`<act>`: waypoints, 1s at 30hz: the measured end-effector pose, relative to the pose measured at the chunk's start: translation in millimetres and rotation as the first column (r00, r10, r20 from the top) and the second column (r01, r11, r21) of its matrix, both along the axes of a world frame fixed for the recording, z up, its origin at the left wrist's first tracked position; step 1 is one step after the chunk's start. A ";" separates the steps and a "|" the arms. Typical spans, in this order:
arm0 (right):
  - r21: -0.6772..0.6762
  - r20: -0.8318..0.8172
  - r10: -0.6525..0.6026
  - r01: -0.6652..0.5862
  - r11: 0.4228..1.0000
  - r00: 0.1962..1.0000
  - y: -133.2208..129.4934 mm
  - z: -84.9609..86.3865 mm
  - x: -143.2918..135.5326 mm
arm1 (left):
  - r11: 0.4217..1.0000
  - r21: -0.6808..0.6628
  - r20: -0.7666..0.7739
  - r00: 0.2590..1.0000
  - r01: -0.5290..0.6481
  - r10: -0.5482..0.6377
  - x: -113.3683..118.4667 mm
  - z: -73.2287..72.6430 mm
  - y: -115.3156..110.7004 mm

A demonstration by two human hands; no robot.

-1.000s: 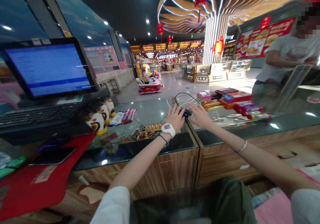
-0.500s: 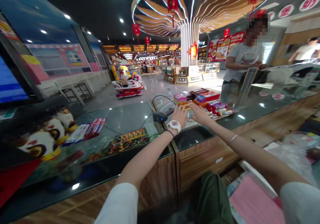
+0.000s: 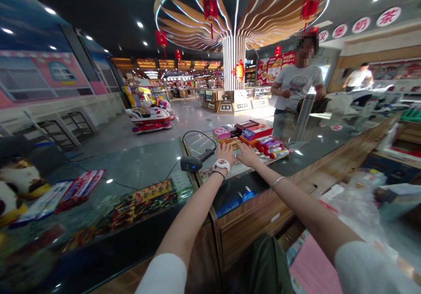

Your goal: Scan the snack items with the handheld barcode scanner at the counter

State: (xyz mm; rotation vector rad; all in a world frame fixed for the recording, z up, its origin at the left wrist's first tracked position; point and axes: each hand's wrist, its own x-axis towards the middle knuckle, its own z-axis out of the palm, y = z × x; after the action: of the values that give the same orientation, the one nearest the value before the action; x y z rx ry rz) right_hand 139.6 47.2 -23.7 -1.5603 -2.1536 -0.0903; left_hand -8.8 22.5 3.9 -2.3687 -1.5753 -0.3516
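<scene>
My left hand (image 3: 225,154), with a white watch at the wrist, reaches over the glass counter, fingers spread at the near edge of some orange-yellow packs (image 3: 231,142). Just right of it, my right hand (image 3: 247,154) is also spread, close to the same packs. Pink boxes (image 3: 221,133) and red boxes (image 3: 258,131) are piled behind the hands. Several red and purple tubes (image 3: 270,147) lie to the right. A black scanner (image 3: 191,163) rests left of my left hand. Whether the fingertips touch the packs is hard to tell.
Red and white packets (image 3: 80,190) lie on the left counter, near a yellow-and-black card of small items (image 3: 154,193). A person in a white T-shirt (image 3: 297,88) stands across the counter. Plastic bags (image 3: 358,202) are at the lower right, beside a pink sheet (image 3: 315,265).
The view has turned right, so the scene sits further left. Both hands remain spread by the packs, a little further apart. The person across the counter has moved their arms apart.
</scene>
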 end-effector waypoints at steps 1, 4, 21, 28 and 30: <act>-0.008 -0.009 0.002 -0.002 1.000 1.000 1.8 -0.5 -0.2 | 1.000 -0.013 0.005 1.000 -0.003 0.003 0.8 -1.0 2.2; -0.050 -0.020 -0.014 0.013 0.999 1.000 6.0 -2.7 -0.4 | 0.999 -0.046 0.024 1.000 -0.011 0.012 0.2 -3.8 6.2; 0.033 -0.023 -0.003 0.004 0.999 1.000 -1.9 5.0 6.2 | 0.997 0.006 0.092 0.992 0.081 -0.082 -5.3 0.2 3.7; -0.020 -0.065 -0.010 0.008 1.000 0.998 -4.5 4.8 16.1 | 0.995 -0.015 0.057 0.994 0.099 -0.098 -5.7 0.4 6.2; -0.007 -0.115 0.007 -0.008 1.000 0.993 -4.8 4.5 20.5 | 0.995 -0.007 0.055 0.994 0.097 -0.097 -6.1 0.8 6.4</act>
State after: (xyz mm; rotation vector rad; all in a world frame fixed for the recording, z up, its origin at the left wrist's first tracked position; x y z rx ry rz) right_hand 160.1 42.4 -19.2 -1.5240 -2.0728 0.0099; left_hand -14.8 28.9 4.7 -2.4686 -1.4910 -0.4330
